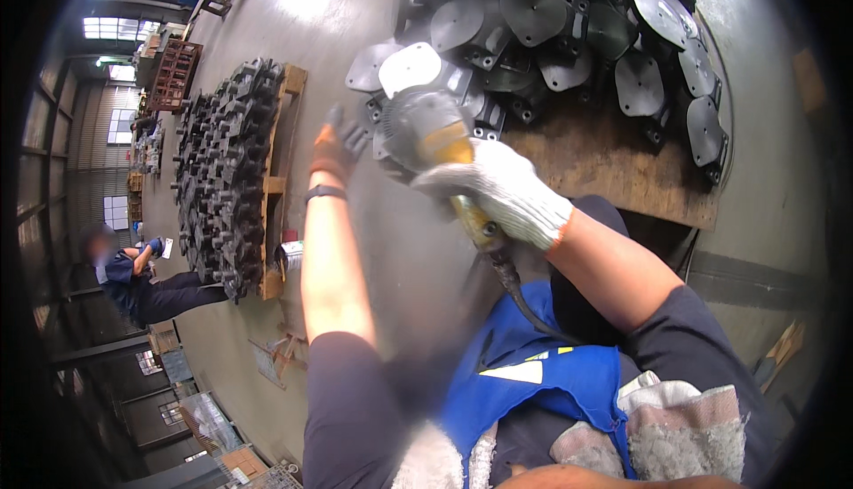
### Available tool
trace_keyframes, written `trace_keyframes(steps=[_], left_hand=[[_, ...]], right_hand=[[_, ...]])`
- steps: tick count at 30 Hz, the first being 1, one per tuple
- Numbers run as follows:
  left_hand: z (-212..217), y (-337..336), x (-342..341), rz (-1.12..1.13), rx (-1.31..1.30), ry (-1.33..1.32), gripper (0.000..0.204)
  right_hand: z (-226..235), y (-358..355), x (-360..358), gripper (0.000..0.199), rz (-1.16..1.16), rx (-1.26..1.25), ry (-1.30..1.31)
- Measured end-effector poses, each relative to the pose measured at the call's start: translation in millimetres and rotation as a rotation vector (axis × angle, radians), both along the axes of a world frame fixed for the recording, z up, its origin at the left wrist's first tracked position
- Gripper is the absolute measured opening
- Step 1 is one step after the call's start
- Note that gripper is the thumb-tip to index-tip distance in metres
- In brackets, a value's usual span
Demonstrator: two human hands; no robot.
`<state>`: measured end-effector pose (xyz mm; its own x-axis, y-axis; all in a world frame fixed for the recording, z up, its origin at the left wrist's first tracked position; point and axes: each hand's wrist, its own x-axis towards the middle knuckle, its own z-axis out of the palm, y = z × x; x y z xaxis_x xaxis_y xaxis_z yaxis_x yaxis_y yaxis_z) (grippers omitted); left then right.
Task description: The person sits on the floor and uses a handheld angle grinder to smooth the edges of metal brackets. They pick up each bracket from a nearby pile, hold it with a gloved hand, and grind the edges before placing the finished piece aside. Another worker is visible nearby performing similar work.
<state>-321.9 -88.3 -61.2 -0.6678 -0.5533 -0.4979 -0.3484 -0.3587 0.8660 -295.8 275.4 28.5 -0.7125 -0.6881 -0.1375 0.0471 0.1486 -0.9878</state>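
My right hand (506, 189), in a white knit glove, is wrapped round the body of a yellow angle grinder (449, 147). The grinder's round grey head end is blurred, and its dark cable (515, 289) runs down beside my blue apron (542, 356). My left hand (339, 147), in an orange and grey glove, is just left of the grinder with its fingers stretched out and apart. Beyond the grinder lies a heap of grey metal brackets with rounded plates (458, 20). One bright plate (410, 69) sits right behind the grinder's head.
The heap rests on a wooden board (586, 156) at the right. Dark metal castings (227, 160) are stacked on a wooden pallet (274, 187) to the left. Beyond them a person (147, 276) in dark clothes and blue gloves stands. A tin can (290, 256) is near the pallet.
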Motion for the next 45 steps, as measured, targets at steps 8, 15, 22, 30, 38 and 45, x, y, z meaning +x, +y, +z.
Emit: trace_keyframes(steps=[8, 15, 22, 30, 38, 45], left_hand=[[-111, 3, -119, 0.018, 0.167, -0.248, 0.054], [-120, 12, -126, 0.052, -0.098, -0.197, 0.057], [-21, 69, -57, -0.016, -0.354, -0.153, 0.053], [48, 112, 179, 0.217, -0.252, 0.098, 0.047], [-42, 155, 375, 0.671, 0.237, 0.177, 0.050], [-49, 114, 411, 0.509, 0.137, -0.189, 0.057]], right_hand=[[-7, 41, -35, 0.025, -0.291, -0.252, -0.480], [-25, 44, -37, 0.022, -0.276, -0.327, -0.286], [4, 31, -36, 0.025, -0.295, -0.267, -0.594], [-25, 43, -16, 0.050, -0.032, -0.397, -0.319], [-16, 18, 48, 0.035, 0.230, -0.294, -0.447], [-12, 5, 129, 0.030, 0.446, -0.043, -0.571]])
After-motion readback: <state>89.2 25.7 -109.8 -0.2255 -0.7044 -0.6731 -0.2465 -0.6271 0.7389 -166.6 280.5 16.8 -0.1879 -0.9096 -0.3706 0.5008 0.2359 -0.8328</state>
